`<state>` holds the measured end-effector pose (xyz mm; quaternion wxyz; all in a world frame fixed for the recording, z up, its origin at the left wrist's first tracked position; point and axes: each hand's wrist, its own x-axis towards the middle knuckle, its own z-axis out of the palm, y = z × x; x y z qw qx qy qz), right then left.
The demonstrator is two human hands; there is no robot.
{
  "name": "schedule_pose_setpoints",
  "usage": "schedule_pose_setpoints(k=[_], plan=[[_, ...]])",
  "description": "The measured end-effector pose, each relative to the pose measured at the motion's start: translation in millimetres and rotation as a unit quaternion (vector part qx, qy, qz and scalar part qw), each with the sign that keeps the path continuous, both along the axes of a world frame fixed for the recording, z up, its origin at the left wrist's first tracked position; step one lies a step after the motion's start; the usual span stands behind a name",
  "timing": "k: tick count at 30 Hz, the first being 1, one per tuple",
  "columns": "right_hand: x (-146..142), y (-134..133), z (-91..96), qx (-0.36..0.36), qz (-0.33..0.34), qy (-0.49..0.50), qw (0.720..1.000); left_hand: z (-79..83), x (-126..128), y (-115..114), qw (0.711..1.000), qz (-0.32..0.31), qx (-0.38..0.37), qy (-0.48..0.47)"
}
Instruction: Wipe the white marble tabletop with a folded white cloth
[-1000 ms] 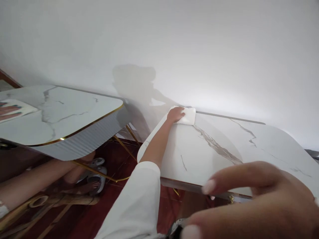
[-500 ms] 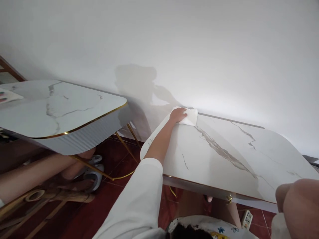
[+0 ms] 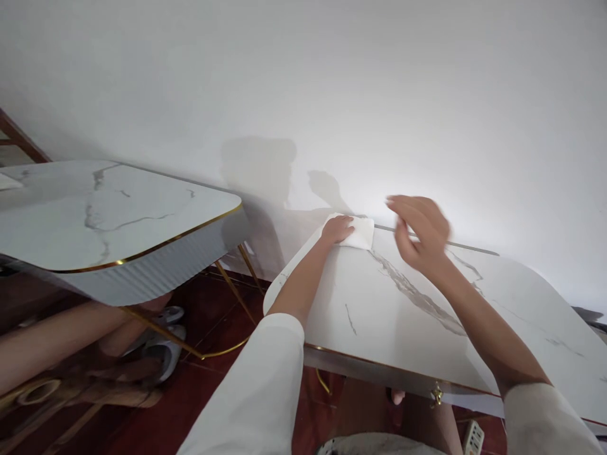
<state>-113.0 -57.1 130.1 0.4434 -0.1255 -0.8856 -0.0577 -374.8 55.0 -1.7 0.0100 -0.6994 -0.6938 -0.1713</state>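
At the far left corner of the near table, my left hand holds a folded white cloth against the top. Its fingers lie over the cloth and press it down. The tabletop is white with grey marble-like veins. My right hand is raised above the back part of the table, before the wall. It is blurred by motion; its fingers are stretched forward, slightly curved, with the thumb apart, and nothing shows in it.
A second marble-patterned table with a gold rim stands at left, a white cloth at its edge. Another person's legs are beneath it, near a wooden stool. A white wall runs behind. A power strip lies on the floor.
My right hand has risen from the lower right corner to above the table's back part. My left hand remains on the cloth. The other person's hand has left the view at left.
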Motion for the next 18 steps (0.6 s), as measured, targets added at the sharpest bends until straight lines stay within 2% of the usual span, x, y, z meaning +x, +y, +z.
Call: schedule_pose_setpoints(k=[2,5,8,11,14,18], plan=[[-33,46,-19.3,-0.088,-0.087,-0.034,0.992,2.1,-2,4,1.000,0.006,-0.024,-0.009],[-78,111,-58.4,-0.250,-0.197,-0.134,0.939,7.3,-4,12,0.997,0.018,-0.074,-0.022],[-109,144,-93.1,-0.335,-0.258,-0.169,0.891,10.7,-7,18,0.996,0.012,-0.084,-0.014],[-128,153,-111.6,-0.346,-0.286,-0.184,0.875,10.2,-13,22,0.998,0.005,-0.070,-0.003],[-144,158,-115.5,-0.361,-0.313,-0.182,0.860,7.7,-22,24,0.998,-0.020,-0.060,0.010],[-160,160,-119.8,-0.295,-0.268,-0.194,0.896,-0.2,-33,24,0.996,-0.073,-0.022,0.037]])
